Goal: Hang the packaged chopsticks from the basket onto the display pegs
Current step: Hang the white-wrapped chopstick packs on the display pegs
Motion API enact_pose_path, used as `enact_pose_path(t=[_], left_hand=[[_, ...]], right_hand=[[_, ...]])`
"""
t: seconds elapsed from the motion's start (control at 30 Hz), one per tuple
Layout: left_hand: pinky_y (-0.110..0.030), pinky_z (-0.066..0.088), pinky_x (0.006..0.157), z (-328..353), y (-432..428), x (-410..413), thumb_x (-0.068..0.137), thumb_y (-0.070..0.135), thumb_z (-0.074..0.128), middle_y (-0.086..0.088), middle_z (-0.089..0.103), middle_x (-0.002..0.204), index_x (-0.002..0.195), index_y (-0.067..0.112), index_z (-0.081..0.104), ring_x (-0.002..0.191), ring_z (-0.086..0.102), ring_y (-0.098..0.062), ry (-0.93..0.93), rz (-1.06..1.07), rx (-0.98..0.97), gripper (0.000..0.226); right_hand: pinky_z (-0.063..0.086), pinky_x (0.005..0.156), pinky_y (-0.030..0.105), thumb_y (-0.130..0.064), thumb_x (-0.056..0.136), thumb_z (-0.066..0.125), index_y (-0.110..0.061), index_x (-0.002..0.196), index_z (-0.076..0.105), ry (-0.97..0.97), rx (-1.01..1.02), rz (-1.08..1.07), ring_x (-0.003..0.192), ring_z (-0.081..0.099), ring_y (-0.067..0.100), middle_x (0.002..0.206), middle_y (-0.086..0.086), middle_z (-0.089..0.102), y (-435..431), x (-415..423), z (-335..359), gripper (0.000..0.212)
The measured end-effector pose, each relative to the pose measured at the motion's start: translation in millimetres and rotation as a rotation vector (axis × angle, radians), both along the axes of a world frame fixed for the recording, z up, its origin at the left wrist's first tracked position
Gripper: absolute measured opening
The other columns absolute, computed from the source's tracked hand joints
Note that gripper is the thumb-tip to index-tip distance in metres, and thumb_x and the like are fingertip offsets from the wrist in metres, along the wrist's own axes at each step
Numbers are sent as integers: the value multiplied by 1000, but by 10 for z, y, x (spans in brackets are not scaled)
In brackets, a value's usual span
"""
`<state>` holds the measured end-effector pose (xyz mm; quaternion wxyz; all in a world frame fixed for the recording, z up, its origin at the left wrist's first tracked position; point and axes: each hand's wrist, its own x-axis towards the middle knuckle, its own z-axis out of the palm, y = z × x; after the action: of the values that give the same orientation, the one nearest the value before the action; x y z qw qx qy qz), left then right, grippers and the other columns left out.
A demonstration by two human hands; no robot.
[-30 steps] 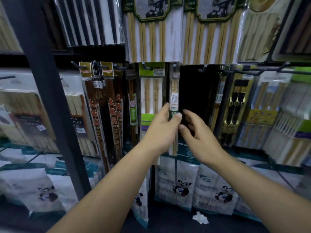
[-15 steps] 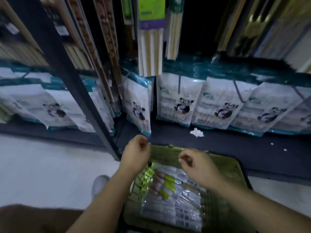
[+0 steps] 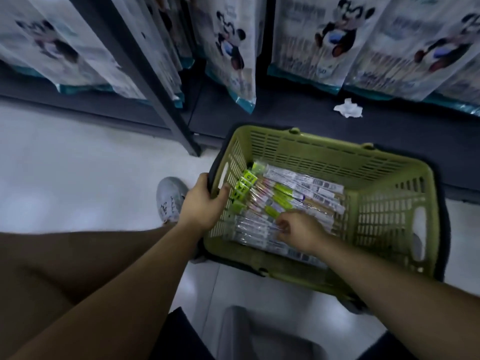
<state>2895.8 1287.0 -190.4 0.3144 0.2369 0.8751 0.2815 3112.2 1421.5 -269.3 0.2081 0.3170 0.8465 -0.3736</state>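
A green plastic basket [image 3: 324,154] stands on the pale floor in front of the shelving. Several clear chopstick packs [image 3: 298,189] with green and white labels lie flat in it. My left hand [image 3: 205,201] grips the basket's left rim, thumb inside the wall. My right hand [image 3: 298,229] is down in the basket on top of the packs, fingers curled onto one pack near the lower left of the pile. Whether it has lifted a pack I cannot tell. The display pegs are out of view.
Panda-printed white bags [image 3: 335,37] hang along the bottom of the rack. A dark upright post [image 3: 155,100] slants down to the floor left of the basket. Crumpled white paper [image 3: 348,108] lies on the dark base shelf. My grey shoe [image 3: 170,198] is beside the basket.
The view dropped from the pegs to the floor. Both hands left the hanging pack; the left now holds the basket rim and the right has reached into the packs.
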Motion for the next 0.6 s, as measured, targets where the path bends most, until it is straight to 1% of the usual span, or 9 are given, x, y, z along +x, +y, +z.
enact_pose_path(t=[0.07,0.13,0.2,0.27,0.4,0.43,0.53,0.57,0.6], left_hand=[[-41,52,75,15,19,0,98,50,58,-1,69,88,104,19,54,86,66,-27,-14,17,20,32],[-40,54,75,17,16,-1,98,49,58,0,69,86,103,20,55,84,67,-23,-25,25,28,29],[-39,53,72,10,6,0,98,49,57,1,69,85,102,21,55,81,67,-20,-35,29,32,28],[-37,52,70,9,7,0,99,48,57,1,69,84,101,21,55,80,66,-17,-42,26,42,28],[-32,49,64,13,0,2,98,48,59,6,68,82,100,25,55,76,65,-11,-54,34,64,23],[-34,52,66,10,-6,2,98,48,59,7,69,83,100,26,56,77,66,-12,-66,40,71,23],[-45,60,78,4,-22,-9,97,50,58,5,71,89,104,27,55,83,69,-17,-110,54,70,24],[-48,59,82,6,-21,-12,96,50,59,5,71,93,107,27,54,86,69,-19,-116,49,70,25],[-49,58,87,20,-17,-6,97,48,60,4,71,100,115,26,53,93,69,-21,-126,40,68,29]], right_hand=[[49,79,32,-47,83,77,-19,120,67,-32,19,71,97,61,23,110,3,62,-9,-35,-8,47],[51,80,34,-46,83,78,-20,115,65,-57,41,99,96,59,23,107,3,60,-27,-64,-17,43],[51,76,34,-44,85,77,-20,109,64,-56,54,94,89,58,20,101,1,60,-53,-73,-24,35],[49,73,33,-42,89,73,-20,107,65,-54,55,105,86,55,18,99,1,59,-72,-78,-24,30],[51,77,34,-42,90,72,-18,106,68,-39,10,80,89,59,20,101,2,62,-65,-65,-2,29],[52,76,34,-42,90,73,-19,105,68,-27,-1,60,88,59,20,98,0,61,-56,-53,4,28],[52,75,34,-40,89,74,-24,98,64,8,-43,-32,84,60,18,92,-6,60,-1,-17,38,21],[51,73,33,-39,90,74,-26,95,62,16,-60,-65,83,60,18,90,-7,60,35,-10,64,18],[49,70,32,-38,90,75,-27,92,60,23,-74,-101,82,61,18,88,-7,60,78,-7,94,18]])
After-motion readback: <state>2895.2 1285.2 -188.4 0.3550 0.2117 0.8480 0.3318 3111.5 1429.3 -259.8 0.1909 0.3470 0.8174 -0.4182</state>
